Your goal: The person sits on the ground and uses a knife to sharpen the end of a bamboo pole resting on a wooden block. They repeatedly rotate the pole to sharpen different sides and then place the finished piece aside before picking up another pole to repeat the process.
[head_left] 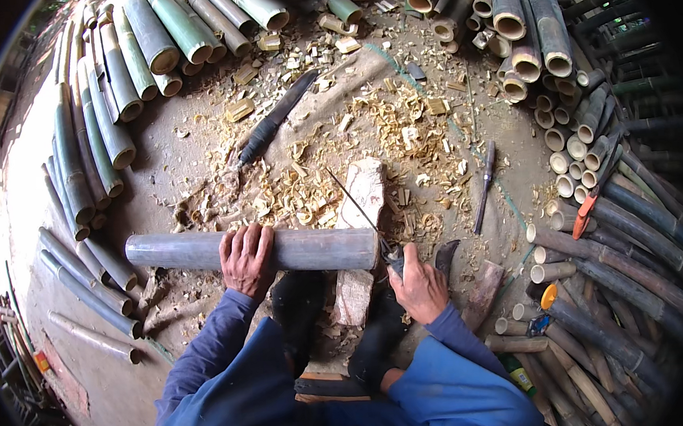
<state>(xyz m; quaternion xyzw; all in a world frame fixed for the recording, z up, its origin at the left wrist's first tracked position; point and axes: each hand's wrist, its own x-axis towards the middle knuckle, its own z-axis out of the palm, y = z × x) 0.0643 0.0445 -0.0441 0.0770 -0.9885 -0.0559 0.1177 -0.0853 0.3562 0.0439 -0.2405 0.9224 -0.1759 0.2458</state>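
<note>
Bamboo pole (312,248) under left hand (247,259): dull grey, faint blue cast, no markings. Stacked poles upper left (151,36): green w/ pale tan cut ends. Stacked poles at right (538,25): grey-brown, cream ring ends; lower ones darker, approx. charcoal. Shavings (367,124): light yellow-tan, scattered. Ground cloth (187,156): grey-brown. Stone block (362,196): pale beige w/ pinkish patches. Large knife (278,118): black handle, dark blade. Sleeves (224,348): solid blue. Small orange item at right (584,216). Right hand (419,287) holds dark-handled tool (392,258).

Beyond the hands (247,259), the dirt floor (163,158) carries wood shavings (368,144), a long knife (276,121), a chisel (484,185) and stacked bamboo poles (122,70).
</note>
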